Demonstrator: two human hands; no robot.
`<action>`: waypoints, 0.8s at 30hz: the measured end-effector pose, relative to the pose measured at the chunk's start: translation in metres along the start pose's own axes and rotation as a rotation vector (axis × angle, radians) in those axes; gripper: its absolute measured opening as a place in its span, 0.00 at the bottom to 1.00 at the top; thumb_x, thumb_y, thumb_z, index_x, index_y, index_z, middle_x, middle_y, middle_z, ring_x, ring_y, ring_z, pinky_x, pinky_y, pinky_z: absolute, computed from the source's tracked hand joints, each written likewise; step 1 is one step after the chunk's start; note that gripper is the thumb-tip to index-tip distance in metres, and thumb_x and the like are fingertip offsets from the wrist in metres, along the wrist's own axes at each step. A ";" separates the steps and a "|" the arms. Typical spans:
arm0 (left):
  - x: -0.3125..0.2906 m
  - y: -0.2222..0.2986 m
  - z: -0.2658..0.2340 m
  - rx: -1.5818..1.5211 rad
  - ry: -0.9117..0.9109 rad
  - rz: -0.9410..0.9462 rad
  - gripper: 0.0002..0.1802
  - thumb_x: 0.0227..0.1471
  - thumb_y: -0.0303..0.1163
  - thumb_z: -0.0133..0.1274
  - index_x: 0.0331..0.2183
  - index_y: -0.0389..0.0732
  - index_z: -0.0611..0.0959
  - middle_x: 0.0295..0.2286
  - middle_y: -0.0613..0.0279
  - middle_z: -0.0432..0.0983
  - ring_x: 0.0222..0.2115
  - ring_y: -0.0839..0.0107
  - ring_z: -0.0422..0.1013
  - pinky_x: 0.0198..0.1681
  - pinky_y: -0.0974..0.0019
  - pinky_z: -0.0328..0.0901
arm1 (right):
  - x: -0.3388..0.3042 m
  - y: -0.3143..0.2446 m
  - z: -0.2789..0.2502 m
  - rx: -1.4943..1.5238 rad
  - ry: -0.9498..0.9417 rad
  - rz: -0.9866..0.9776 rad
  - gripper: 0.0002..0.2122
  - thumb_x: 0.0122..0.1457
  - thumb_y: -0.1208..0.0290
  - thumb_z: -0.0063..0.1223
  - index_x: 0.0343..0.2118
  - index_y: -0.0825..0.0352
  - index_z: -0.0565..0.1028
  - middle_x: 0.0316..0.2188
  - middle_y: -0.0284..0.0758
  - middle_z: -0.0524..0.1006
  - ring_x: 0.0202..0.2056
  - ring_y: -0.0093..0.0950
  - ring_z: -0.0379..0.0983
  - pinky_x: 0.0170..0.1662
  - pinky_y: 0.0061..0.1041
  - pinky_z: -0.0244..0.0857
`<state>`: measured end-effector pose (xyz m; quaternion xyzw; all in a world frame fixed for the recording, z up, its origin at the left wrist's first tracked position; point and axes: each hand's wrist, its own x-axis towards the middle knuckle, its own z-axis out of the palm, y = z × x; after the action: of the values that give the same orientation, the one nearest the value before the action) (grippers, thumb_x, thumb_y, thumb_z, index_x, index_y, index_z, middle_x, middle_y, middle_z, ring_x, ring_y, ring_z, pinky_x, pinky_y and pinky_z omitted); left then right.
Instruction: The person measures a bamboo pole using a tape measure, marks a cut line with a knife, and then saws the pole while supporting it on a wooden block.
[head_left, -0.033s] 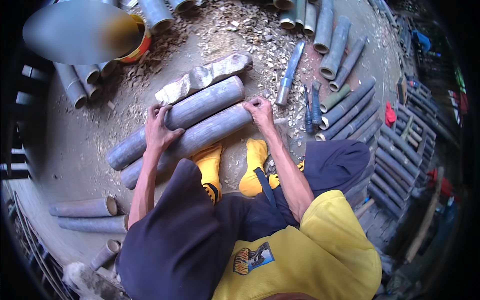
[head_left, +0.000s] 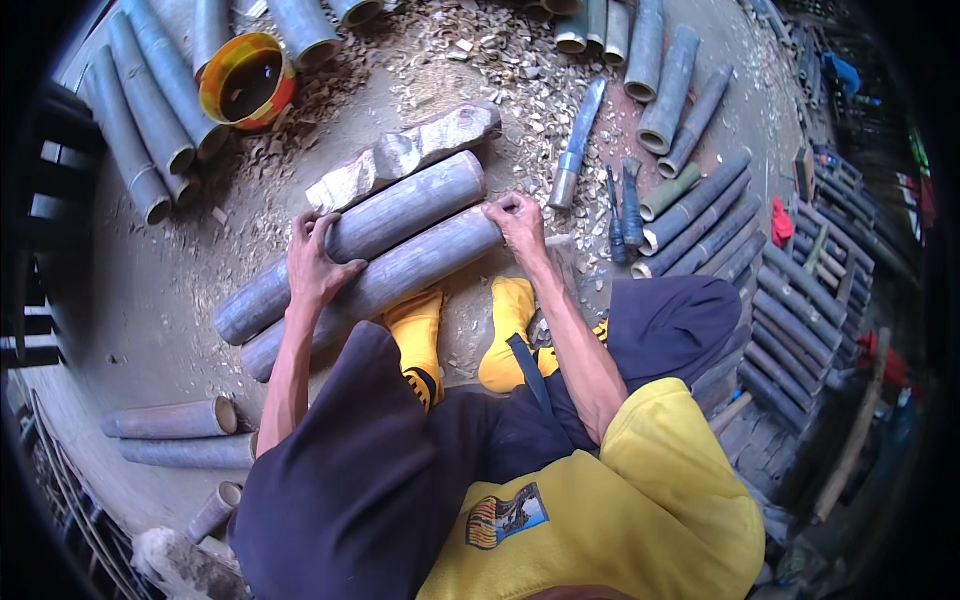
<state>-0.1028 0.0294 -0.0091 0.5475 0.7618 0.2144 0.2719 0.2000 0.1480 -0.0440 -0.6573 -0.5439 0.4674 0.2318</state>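
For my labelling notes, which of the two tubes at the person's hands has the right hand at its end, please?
The near tube, nearer the yellow footwear; the right hand touches its end, not that of the far tube.

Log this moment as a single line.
left hand: spread over far cylinder and near cylinder | right hand: at near cylinder's right end | nearby: rough-cut pale wood, knife-like tool

Soft daylight, dark curved fisheye rim

Right hand (head_left: 518,221), grip seemingly part-hidden
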 end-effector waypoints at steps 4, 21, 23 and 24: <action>-0.001 -0.001 -0.004 0.020 -0.030 -0.013 0.41 0.22 0.37 0.69 0.46 0.46 0.75 0.46 0.54 0.60 0.48 0.54 0.63 0.51 0.56 0.63 | -0.009 -0.003 0.002 0.035 -0.031 0.057 0.11 0.43 0.68 0.64 0.24 0.70 0.76 0.20 0.34 0.77 0.23 0.21 0.71 0.29 0.23 0.66; 0.003 0.003 -0.006 0.076 -0.044 0.034 0.42 0.23 0.39 0.69 0.47 0.44 0.74 0.44 0.51 0.60 0.49 0.54 0.60 0.51 0.54 0.61 | -0.021 -0.009 0.003 0.128 -0.065 0.109 0.16 0.42 0.67 0.63 0.33 0.71 0.75 0.28 0.39 0.78 0.31 0.29 0.75 0.37 0.28 0.69; 0.003 0.003 -0.006 0.092 -0.048 0.026 0.42 0.23 0.40 0.69 0.47 0.44 0.74 0.44 0.51 0.60 0.49 0.53 0.60 0.51 0.54 0.60 | -0.022 -0.009 0.005 0.156 -0.047 0.120 0.16 0.42 0.67 0.63 0.33 0.70 0.75 0.28 0.39 0.78 0.31 0.30 0.76 0.37 0.28 0.69; 0.004 0.004 -0.005 0.102 -0.058 0.037 0.42 0.23 0.40 0.69 0.47 0.44 0.74 0.44 0.51 0.60 0.49 0.53 0.60 0.51 0.54 0.60 | -0.022 -0.009 0.005 0.147 -0.043 0.121 0.16 0.42 0.66 0.63 0.32 0.70 0.75 0.28 0.39 0.78 0.31 0.30 0.76 0.37 0.28 0.69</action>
<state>-0.1043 0.0344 -0.0033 0.5805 0.7534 0.1646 0.2614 0.1922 0.1292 -0.0308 -0.6599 -0.4721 0.5334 0.2389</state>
